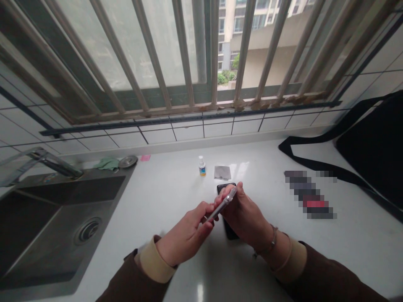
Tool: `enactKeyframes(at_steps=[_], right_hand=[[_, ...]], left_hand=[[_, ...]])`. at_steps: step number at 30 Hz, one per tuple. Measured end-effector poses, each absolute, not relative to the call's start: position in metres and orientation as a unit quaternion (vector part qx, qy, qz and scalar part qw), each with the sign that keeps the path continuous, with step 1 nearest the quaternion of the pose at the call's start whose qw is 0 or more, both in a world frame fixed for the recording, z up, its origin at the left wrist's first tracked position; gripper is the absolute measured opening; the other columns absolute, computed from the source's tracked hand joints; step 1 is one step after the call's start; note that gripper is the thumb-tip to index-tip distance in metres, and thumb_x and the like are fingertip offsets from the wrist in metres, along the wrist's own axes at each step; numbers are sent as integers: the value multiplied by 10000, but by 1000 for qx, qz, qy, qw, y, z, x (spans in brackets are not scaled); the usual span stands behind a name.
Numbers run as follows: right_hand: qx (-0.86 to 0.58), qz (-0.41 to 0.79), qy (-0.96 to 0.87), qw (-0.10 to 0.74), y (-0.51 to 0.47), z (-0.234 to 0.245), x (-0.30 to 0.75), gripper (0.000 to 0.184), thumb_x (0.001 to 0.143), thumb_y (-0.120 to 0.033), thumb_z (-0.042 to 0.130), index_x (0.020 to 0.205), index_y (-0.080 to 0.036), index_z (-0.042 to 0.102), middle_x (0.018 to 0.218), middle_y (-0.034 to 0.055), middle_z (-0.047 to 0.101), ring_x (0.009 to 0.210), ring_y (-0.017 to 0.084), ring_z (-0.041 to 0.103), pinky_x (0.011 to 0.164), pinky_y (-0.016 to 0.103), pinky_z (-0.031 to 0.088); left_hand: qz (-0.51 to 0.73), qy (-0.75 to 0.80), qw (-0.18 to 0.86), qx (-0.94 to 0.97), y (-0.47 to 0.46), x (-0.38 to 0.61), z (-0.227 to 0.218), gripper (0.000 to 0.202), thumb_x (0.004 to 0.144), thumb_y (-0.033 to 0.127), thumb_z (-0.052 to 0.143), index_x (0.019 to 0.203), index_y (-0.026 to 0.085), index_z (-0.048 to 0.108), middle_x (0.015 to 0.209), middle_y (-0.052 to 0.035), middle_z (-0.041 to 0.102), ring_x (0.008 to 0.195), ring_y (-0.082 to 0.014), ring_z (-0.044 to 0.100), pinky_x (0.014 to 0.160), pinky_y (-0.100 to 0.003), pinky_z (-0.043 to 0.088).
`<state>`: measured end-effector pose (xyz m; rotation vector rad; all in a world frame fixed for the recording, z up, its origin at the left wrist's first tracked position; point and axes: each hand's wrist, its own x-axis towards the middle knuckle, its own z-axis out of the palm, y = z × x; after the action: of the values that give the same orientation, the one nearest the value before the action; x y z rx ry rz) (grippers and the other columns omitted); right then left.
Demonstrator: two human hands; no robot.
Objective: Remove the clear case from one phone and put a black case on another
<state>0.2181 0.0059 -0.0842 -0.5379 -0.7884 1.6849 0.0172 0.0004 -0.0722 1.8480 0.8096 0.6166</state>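
Both hands hold a thin, clear phone case (220,206) above the counter, tilted and seen nearly edge-on. Whether a phone sits inside it I cannot tell. My left hand (189,235) pinches its lower left end between thumb and fingers. At the upper end, my right hand (247,218) has its fingers curled against the case, with the thumb pointing up. Under the right hand lies a black phone (231,230), partly hidden. Just beyond the hands stand a small white-capped bottle (202,167) and a flat grey cloth or packet (222,172).
A steel sink (126,184) with a faucet (56,163) is at left. Behind it lie a green cloth (106,164), a metal drain cover (127,162) and a pink slip (145,158). At right are a black bag (374,147) with its strap and a blurred-out item (310,195).
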Motion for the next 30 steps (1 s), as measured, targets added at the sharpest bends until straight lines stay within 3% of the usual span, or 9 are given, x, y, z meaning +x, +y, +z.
enactKeyframes(at_steps=[10, 18, 21, 23, 27, 30], right_hand=[[-175, 754, -273, 571, 2, -79, 215, 532, 1053, -696, 535, 824, -246, 702, 782, 8, 654, 694, 191, 619, 735, 349, 584], [-178, 754, -255, 578, 2, -79, 215, 634, 1048, -733, 504, 663, -246, 634, 664, 7, 597, 668, 192, 578, 710, 337, 568], [-188, 752, -288, 563, 2, -80, 217, 654, 1039, -785, 437, 747, -250, 673, 744, 25, 649, 685, 210, 615, 681, 375, 578], [-218, 715, -332, 575, 3, -82, 221, 657, 1054, -783, 389, 879, -253, 736, 865, 53, 714, 767, 230, 670, 750, 414, 600], [-316, 514, -519, 605, 3, -80, 236, 483, 1070, -675, 529, 1265, -297, 759, 1259, 88, 756, 1148, 268, 701, 1052, 471, 552], [-301, 380, -667, 565, 3, -72, 248, 400, 1082, -591, 581, 1289, -302, 766, 1291, 92, 763, 1255, 284, 669, 1122, 507, 506]], left_hand=[[261, 303, 471, 786, 0, 20, -72, 612, 1073, 746, 332, 1239, 215, 589, 1063, -70, 659, 922, -225, 605, 824, -378, 473], [266, 296, 475, 785, -1, 19, -71, 681, 1024, 811, 383, 1179, 207, 655, 1046, -88, 684, 920, -237, 616, 832, -385, 486], [270, 317, 507, 755, 1, 16, -72, 689, 1031, 807, 364, 1136, 203, 675, 1015, -83, 701, 868, -223, 623, 781, -363, 488], [279, 336, 510, 741, 4, 12, -72, 677, 1043, 791, 360, 1125, 200, 682, 1004, -78, 708, 845, -215, 625, 772, -357, 487], [289, 355, 478, 750, 10, 4, -69, 629, 1048, 758, 423, 1163, 211, 711, 1004, -61, 710, 887, -219, 636, 820, -363, 479], [275, 358, 457, 766, 12, 0, -67, 620, 1035, 755, 468, 1192, 212, 724, 1041, -67, 722, 925, -234, 644, 842, -375, 471]])
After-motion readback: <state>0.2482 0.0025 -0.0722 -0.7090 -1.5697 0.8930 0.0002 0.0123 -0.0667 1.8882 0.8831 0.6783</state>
